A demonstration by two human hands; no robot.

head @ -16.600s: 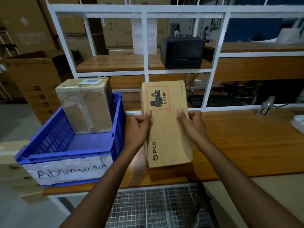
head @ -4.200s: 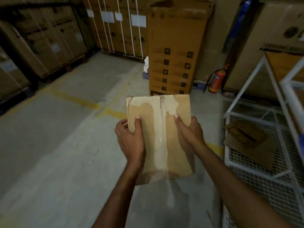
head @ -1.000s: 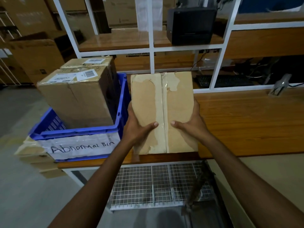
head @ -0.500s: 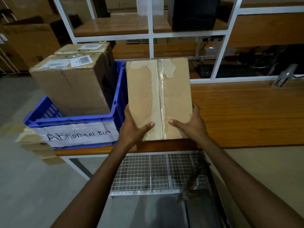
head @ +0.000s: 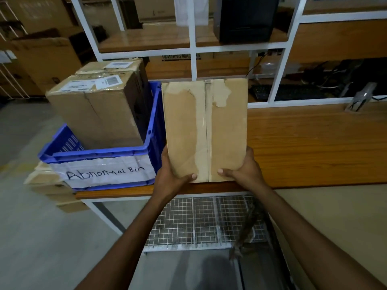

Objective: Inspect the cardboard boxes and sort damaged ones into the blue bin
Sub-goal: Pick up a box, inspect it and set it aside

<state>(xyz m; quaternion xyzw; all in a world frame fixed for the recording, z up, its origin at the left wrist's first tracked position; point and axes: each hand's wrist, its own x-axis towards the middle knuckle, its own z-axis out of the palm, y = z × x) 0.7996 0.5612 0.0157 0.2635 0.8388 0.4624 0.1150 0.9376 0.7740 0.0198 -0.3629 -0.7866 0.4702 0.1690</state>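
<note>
I hold a flat brown cardboard box (head: 204,126) with a taped centre seam and torn, peeling tape patches on its face. My left hand (head: 170,176) grips its lower left corner and my right hand (head: 244,172) grips its lower right corner, thumbs on the face. The box is over the front edge of the wooden table (head: 314,143), just right of the blue bin (head: 155,126) labelled "Abnormal Bin". Two cardboard boxes stand in the bin: a large creased one (head: 96,109) at the front and another (head: 117,66) behind it.
A white metal shelf frame (head: 193,49) rises behind the table, with a black device (head: 247,19) on its upper shelf. A keyboard (head: 287,93) lies behind the frame. A wire mesh shelf (head: 201,220) sits under the table. Stacked cartons (head: 41,57) stand at the left.
The box has risen slightly and moved forward over the table edge beside the bin. My hands have slid down from mid-box to its lower corners.
</note>
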